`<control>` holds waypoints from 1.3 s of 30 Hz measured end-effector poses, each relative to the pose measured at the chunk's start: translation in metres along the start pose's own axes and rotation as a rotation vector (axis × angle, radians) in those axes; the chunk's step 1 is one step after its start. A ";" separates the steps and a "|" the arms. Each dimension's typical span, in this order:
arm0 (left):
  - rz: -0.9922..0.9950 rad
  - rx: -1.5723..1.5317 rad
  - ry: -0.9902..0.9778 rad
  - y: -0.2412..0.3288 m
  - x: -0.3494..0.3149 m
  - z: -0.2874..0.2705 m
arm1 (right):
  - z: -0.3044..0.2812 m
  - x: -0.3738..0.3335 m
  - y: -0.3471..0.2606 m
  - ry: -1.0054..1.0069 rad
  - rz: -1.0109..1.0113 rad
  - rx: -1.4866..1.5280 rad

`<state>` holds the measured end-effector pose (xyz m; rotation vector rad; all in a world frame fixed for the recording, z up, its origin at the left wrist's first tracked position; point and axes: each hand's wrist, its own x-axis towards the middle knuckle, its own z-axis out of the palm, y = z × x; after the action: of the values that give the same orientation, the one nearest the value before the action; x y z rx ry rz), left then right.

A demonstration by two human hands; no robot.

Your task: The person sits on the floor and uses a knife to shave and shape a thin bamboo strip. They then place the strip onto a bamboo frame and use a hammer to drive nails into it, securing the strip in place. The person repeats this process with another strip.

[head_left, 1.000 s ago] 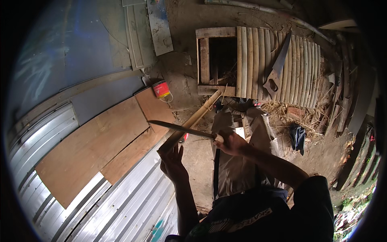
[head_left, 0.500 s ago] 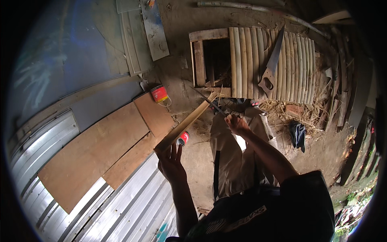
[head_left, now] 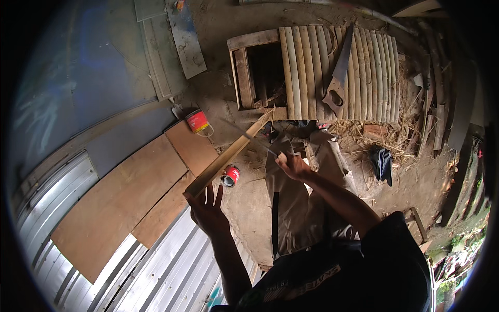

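Note:
My left hand (head_left: 210,212) supports the near end of a long split bamboo slat (head_left: 226,159), its fingers stretched along the underside. The slat slants away to the right, its frayed far end near the slatted bench. In my right hand (head_left: 294,166) is the handle of a long, thin-bladed knife (head_left: 253,139). Its blade, blurred by motion, crosses over the slat at about mid-length. Most of the handle is hidden by my fingers. An opened red can (head_left: 230,176) stands on the ground just right of the slat.
A low bench topped with bamboo slats (head_left: 306,73) stands ahead, with a handsaw (head_left: 340,78) lying on it. Brown boards (head_left: 119,213) lie over corrugated metal sheets (head_left: 171,260) at the left. A red and yellow tin (head_left: 197,120), a black plastic bag (head_left: 382,165) and wood shavings (head_left: 358,130) are nearby.
The knife and my right hand have moved left and toward me along the slat. My left hand and the slat's near end have shifted slightly left; the whole view has shifted a little.

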<state>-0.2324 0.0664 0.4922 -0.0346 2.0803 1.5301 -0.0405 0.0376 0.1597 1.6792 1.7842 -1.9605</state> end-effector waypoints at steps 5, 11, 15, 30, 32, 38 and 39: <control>-0.017 0.054 -0.071 0.003 -0.001 0.000 | -0.012 -0.008 0.004 0.066 0.010 -0.049; -0.006 0.069 -0.099 0.001 -0.001 0.004 | 0.011 -0.011 0.024 0.152 -0.166 -0.134; -0.033 0.112 -0.166 0.005 -0.001 0.004 | 0.028 0.005 0.053 0.451 -0.320 -0.290; 0.161 0.179 -0.234 0.012 0.039 -0.006 | -0.013 -0.007 0.079 0.297 -0.353 -0.471; 0.146 0.165 -0.279 0.018 0.057 -0.006 | -0.022 -0.011 0.074 0.609 -0.542 -0.732; 0.169 0.209 -0.387 0.028 0.095 -0.012 | 0.003 -0.011 0.007 0.395 -0.408 -0.095; 0.170 0.218 -0.372 0.029 0.101 -0.013 | 0.010 -0.008 -0.002 0.347 -0.316 0.003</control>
<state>-0.3329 0.0948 0.4754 0.4825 1.9682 1.2761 -0.0452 0.0260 0.1648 1.9405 2.2916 -1.8610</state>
